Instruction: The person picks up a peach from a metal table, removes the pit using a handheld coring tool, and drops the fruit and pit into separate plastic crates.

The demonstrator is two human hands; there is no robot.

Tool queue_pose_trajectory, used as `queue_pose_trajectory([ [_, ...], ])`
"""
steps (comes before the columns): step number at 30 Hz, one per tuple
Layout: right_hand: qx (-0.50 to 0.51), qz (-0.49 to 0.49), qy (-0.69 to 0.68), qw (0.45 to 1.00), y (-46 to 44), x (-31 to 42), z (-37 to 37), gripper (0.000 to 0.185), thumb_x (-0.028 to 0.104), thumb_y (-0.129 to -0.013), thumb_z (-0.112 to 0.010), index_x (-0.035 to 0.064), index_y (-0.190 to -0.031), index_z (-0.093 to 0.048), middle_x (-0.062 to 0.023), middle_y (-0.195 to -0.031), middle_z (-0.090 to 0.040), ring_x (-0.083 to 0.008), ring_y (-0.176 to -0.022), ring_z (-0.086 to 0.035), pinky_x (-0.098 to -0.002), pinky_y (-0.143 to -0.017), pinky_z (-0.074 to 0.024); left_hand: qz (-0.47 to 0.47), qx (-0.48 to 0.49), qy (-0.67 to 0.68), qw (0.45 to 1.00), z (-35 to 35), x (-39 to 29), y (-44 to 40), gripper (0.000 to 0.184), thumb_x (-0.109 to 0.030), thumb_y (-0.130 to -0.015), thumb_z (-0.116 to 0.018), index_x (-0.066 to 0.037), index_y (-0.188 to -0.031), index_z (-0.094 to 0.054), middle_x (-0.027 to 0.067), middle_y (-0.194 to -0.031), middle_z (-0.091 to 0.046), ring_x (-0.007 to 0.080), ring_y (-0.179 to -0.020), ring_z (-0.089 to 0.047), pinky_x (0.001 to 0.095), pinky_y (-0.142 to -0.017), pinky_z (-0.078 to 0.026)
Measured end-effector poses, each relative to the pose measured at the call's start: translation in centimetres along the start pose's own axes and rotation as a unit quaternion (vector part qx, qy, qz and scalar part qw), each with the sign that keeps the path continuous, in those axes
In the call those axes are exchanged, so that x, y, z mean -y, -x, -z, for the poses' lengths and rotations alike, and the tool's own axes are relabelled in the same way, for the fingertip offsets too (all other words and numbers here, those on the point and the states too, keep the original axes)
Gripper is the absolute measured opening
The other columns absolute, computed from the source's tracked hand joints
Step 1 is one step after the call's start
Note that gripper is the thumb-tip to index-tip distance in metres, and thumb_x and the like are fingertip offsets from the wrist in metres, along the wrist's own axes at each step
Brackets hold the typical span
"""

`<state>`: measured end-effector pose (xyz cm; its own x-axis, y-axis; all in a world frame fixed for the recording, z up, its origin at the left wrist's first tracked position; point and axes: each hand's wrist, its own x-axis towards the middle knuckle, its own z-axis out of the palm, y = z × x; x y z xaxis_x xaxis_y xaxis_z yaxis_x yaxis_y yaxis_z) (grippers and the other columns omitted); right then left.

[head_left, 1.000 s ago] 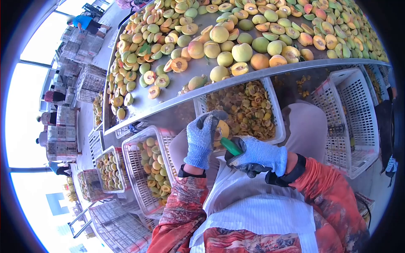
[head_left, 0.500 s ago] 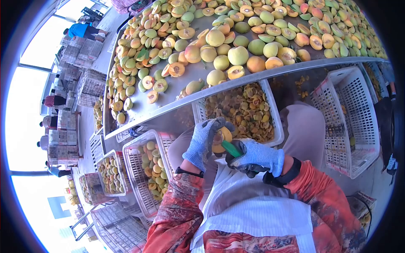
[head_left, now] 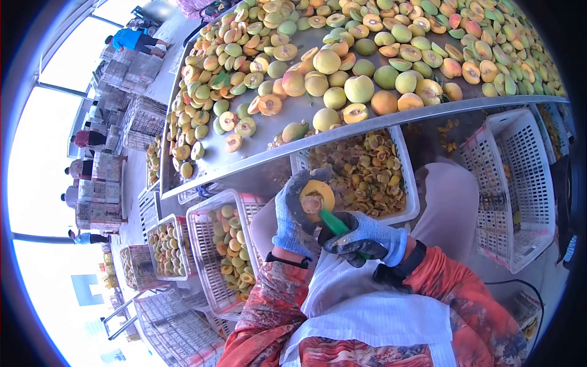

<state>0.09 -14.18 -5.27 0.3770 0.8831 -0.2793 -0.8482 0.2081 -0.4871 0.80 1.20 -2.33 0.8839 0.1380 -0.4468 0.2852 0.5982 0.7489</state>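
Note:
My left hand [head_left: 295, 211], in a blue and dark grey glove, holds a yellow fruit half [head_left: 317, 199] with its cut face up and a brownish centre. My right hand [head_left: 365, 237], gloved the same way, is closed round a green-handled tool [head_left: 334, 222]. The tool's front end meets the fruit's lower right edge; its tip is hidden. Both hands are above my lap, just short of a crate of brownish fruit pieces [head_left: 367, 177]. Whole and halved fruits [head_left: 359, 89] lie on the metal table [head_left: 226, 153] beyond.
A crate of fruit halves [head_left: 229, 251] stands left of my knees, with another fruit crate [head_left: 168, 249] farther left. At the right are nested white crates [head_left: 526, 183]. The table's metal edge [head_left: 391, 120] runs across in front. Several people and stacked crates [head_left: 98, 191] are at the far left.
The fruit half has turned so its cut face shows more fully, and my left fingers have shifted around it. The table and crates appear slightly lower and farther right in the view.

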Motion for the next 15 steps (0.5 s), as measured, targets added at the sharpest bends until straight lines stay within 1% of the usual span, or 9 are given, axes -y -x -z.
queue_pose_trajectory([
  [4, 0.043, 0.075, -0.017, 0.996, -0.8, 0.5, -0.8, 0.036, 0.009, -0.072, -0.07, 0.0006, -0.102, -0.054, -0.0047, -0.073, -0.055, -0.01, -0.044, -0.05, -0.0226, -0.036, -0.0397, -0.06, -0.098, 0.068, 0.991, 5.0, 0.3, -1.1, 0.038, -0.033, -0.086, -0.049, -0.004, -0.11, -0.052, 0.0162, -0.103, -0.058, 0.0293, -0.079, -0.061, 0.0372, -0.068, -0.054],
  [5, 0.034, 0.095, -0.016, 0.995, -1.1, 0.4, -0.6, 0.033, 0.011, -0.073, -0.07, 0.0026, -0.1, -0.054, -0.0035, -0.075, -0.056, -0.0093, -0.046, -0.051, -0.0225, -0.037, -0.0408, -0.013, -0.099, 0.116, 0.988, 5.5, -0.8, -0.4, 0.045, -0.04, -0.086, -0.047, -0.004, -0.112, -0.052, 0.0122, -0.089, -0.061, 0.024, -0.057, -0.057, 0.0295, -0.049, -0.047],
  [8, -0.111, 0.132, 0.107, 0.979, 0.0, 1.5, -1.3, 0.027, 0.014, -0.074, -0.069, 0.0041, -0.093, -0.054, -0.0056, -0.074, -0.057, -0.0119, -0.047, -0.052, -0.0239, -0.041, -0.0415, -0.069, -0.195, 0.007, 0.978, 10.0, -4.8, 2.2, 0.046, -0.047, -0.086, -0.045, -0.009, -0.112, -0.053, 0.013, -0.081, -0.062, 0.0192, -0.05, -0.05, 0.0242, -0.039, -0.037],
  [9, -0.18, 0.282, 0.351, 0.875, -0.5, 0.5, 0.5, 0.024, 0.018, -0.077, -0.066, 0.0057, -0.093, -0.053, -0.0108, -0.073, -0.061, -0.0181, -0.051, -0.058, -0.0312, -0.046, -0.0457, -0.114, -0.202, -0.068, 0.97, 13.2, -6.2, 3.3, 0.048, -0.046, -0.086, -0.044, -0.005, -0.108, -0.054, 0.013, -0.081, -0.063, 0.0206, -0.054, -0.056, 0.0268, -0.041, -0.043],
  [10, -0.18, 0.285, 0.349, 0.875, -0.7, 0.6, 2.1, 0.024, 0.018, -0.077, -0.066, 0.0057, -0.093, -0.053, -0.0108, -0.073, -0.061, -0.0181, -0.051, -0.058, -0.0312, -0.046, -0.0457, -0.117, -0.252, -0.072, 0.958, 15.0, -7.5, 5.0, 0.043, -0.039, -0.085, -0.05, -0.001, -0.103, -0.056, 0.0119, -0.082, -0.063, 0.0205, -0.063, -0.06, 0.0293, -0.05, -0.05],
  [11, -0.28, 0.281, 0.515, 0.76, -0.6, 0.7, 3.6, 0.027, 0.02, -0.076, -0.066, 0.0054, -0.095, -0.054, -0.0111, -0.072, -0.061, -0.0215, -0.053, -0.059, -0.0329, -0.048, -0.0465, -0.178, -0.378, -0.305, 0.856, 19.4, -8.5, 5.3, 0.036, -0.028, -0.083, -0.057, 0.001, -0.105, -0.057, 0.0109, -0.086, -0.064, 0.0186, -0.071, -0.062, 0.0276, -0.061, -0.052],
  [12, -0.367, 0.26, 0.655, 0.607, -0.6, 0.6, 5.2, 0.03, 0.021, -0.075, -0.067, 0.005, -0.098, -0.054, -0.0113, -0.071, -0.061, -0.0249, -0.056, -0.06, -0.0346, -0.049, -0.0473, -0.141, -0.368, -0.419, 0.818, 24.4, -8.9, 5.6, 0.035, -0.013, -0.079, -0.062, 0.002, -0.11, -0.056, 0.0102, -0.091, -0.063, 0.0169, -0.076, -0.061, 0.0266, -0.068, -0.051],
  [13, -0.37, 0.261, 0.652, 0.608, -0.8, -0.5, 7.6, 0.03, 0.021, -0.075, -0.067, 0.005, -0.098, -0.054, -0.0113, -0.071, -0.061, -0.0249, -0.056, -0.06, -0.0346, -0.049, -0.0473, -0.149, -0.378, -0.479, 0.778, 23.9, -9.5, 5.4, 0.035, -0.006, -0.078, -0.06, 0.002, -0.111, -0.055, 0.0094, -0.092, -0.063, 0.0161, -0.076, -0.061, 0.0268, -0.068, -0.051],
  [15, -0.415, 0.051, 0.76, 0.498, -2.0, -1.8, 12.0, 0.031, 0.025, -0.075, -0.064, 0.0056, -0.098, -0.054, -0.015, -0.067, -0.06, -0.0326, -0.06, -0.06, -0.0417, -0.054, -0.0472, -0.263, -0.317, -0.528, 0.743, 23.7, -10.7, 1.7, 0.036, 0.003, -0.077, -0.057, 0.002, -0.113, -0.054, 0.0082, -0.096, -0.062, 0.0154, -0.077, -0.061, 0.0265, -0.069, -0.05],
])
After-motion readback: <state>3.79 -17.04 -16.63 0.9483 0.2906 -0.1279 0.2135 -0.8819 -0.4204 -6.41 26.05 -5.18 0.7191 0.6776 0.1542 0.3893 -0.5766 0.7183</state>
